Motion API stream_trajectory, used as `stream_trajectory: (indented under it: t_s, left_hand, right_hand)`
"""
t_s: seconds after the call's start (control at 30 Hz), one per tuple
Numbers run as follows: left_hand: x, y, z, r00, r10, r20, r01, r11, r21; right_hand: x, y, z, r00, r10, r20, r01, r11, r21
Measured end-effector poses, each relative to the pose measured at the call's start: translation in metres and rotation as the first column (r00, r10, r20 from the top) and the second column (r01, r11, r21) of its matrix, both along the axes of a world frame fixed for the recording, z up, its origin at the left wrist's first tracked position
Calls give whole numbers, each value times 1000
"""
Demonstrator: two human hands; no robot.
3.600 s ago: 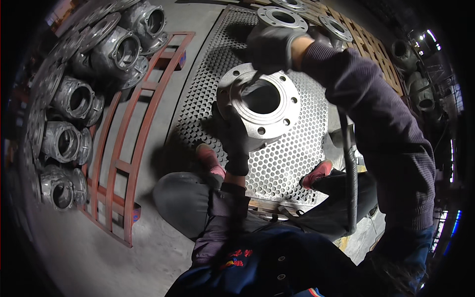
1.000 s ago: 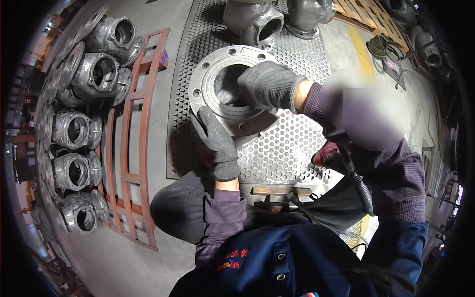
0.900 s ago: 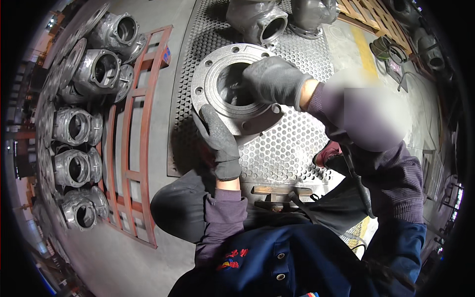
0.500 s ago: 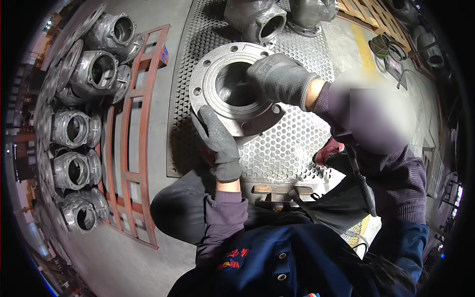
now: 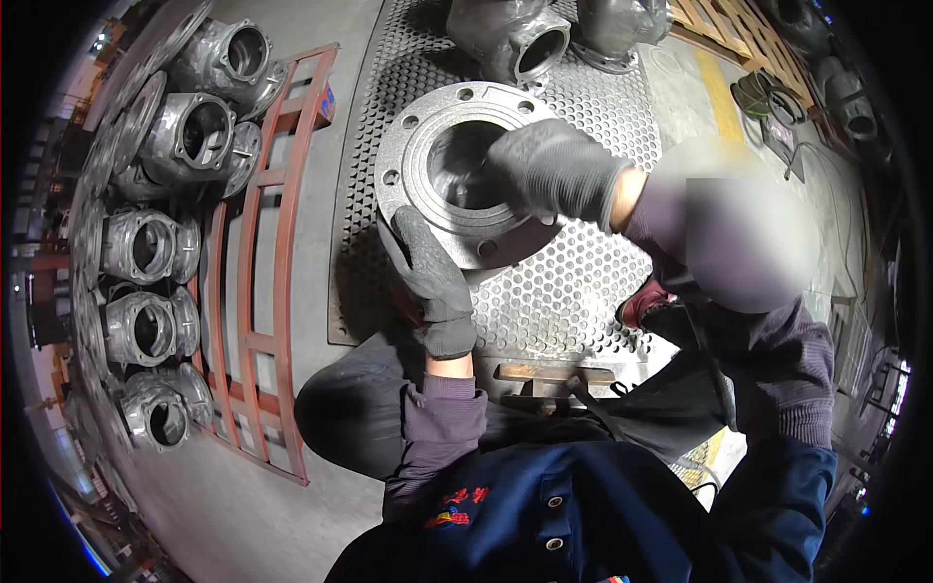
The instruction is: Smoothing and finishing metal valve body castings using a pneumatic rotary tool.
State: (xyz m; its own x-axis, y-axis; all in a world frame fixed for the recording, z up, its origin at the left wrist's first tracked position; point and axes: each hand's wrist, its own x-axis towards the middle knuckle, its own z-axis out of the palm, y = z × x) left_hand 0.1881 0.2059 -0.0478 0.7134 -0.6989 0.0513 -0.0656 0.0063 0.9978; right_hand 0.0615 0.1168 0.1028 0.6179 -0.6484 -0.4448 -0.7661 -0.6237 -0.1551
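Since half a second ago the right hand point(image 5: 554, 175) has slid a little further over the rim of the round grey flange casting point(image 5: 457, 185), its gloved fingers curled down into the bore (whether they pinch anything there cannot be told), while the left hand point(image 5: 432, 282) stays flat and open against the flange's near edge, holding nothing. That casting lies on the perforated steel plate point(image 5: 573, 291) directly under both hands, with two more grey castings point(image 5: 525, 34) beyond the right hand's fingertips and a row of valve bodies point(image 5: 146, 253) past a red frame point(image 5: 277, 243) well to the left of the left hand.
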Motion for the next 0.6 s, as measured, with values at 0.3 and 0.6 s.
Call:
stream_trajectory:
  t_s: [0.3,0.6]
  left_hand:
    - [-1,1,14,997,-7,-83,4,999,-36]
    - [-4,1,0,998,-22,-56,21,1000,-23]
  right_hand:
    - [-8,-4,-42,945,209,250,-120,937,-327]
    - [1,-8,-23,985,69,157,-49,991,-125]
